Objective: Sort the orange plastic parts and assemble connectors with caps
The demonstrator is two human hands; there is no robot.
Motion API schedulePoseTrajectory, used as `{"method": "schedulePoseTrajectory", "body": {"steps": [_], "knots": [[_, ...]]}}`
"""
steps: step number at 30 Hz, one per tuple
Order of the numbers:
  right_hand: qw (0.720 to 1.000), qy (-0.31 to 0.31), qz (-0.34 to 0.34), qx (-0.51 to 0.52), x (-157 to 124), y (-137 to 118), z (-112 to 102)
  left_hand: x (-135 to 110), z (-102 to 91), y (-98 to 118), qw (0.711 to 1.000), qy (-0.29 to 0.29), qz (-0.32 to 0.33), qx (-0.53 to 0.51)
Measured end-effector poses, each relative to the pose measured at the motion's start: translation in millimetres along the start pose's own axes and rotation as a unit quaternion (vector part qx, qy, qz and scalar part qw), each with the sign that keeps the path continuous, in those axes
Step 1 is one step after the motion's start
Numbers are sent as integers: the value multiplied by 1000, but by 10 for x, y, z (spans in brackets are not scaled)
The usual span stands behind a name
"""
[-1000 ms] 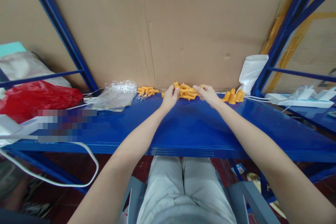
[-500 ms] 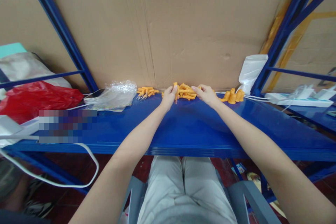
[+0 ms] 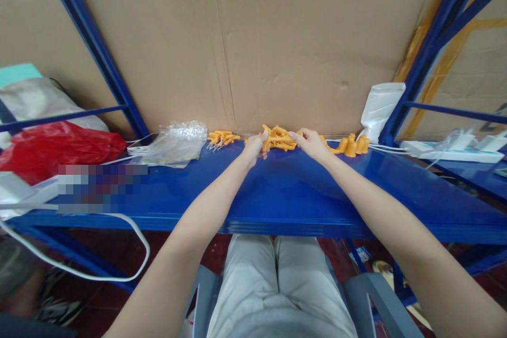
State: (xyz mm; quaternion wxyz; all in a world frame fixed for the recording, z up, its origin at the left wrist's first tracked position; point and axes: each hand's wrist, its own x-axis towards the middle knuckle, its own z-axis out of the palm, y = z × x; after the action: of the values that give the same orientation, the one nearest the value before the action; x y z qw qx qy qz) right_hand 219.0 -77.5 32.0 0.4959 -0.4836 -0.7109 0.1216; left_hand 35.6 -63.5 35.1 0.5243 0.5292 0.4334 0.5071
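Observation:
My left hand (image 3: 254,150) is closed on an orange plastic piece (image 3: 266,135), with its thumb along the top. Just to the right, my right hand (image 3: 311,143) pinches with thumb and index finger at the edge of the orange parts. A bit of orange shows at its fingertips, too small to make out, and I cannot tell whether it joins the left hand's piece. Between and behind both hands lies a pile of orange plastic parts (image 3: 280,143) on the blue shelf (image 3: 291,190).
Orange sticks with metal chains (image 3: 222,138) lie to the left, near clear plastic bags (image 3: 172,145). Orange cup-like pieces (image 3: 348,146) stand at right, before a white pouch (image 3: 381,108). A cardboard sheet (image 3: 309,47) backs the shelf. A white cable (image 3: 144,245) loops over the front edge.
My left hand has turned slightly, and the orange piece in it leans more toward the right hand. My right hand has hardly moved.

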Motion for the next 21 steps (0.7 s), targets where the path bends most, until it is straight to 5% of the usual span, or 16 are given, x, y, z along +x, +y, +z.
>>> {"method": "schedulePoseTrajectory", "body": {"steps": [7, 11, 16, 21], "knots": [[999, -7, -19, -31, -3, 71, -40, -4, -50, -36, 994, -12, 43, 98], [992, -94, -32, -79, -15, 178, -109, 61, -107, -136, 984, -40, 101, 141], [950, -215, -10, -227, -50, 173, -137, 107, -90, -228, 964, -87, 181, 172], [912, -232, -1, -338, -82, 8, -131, 73, -25, -215, 954, -90, 210, 193]]}}
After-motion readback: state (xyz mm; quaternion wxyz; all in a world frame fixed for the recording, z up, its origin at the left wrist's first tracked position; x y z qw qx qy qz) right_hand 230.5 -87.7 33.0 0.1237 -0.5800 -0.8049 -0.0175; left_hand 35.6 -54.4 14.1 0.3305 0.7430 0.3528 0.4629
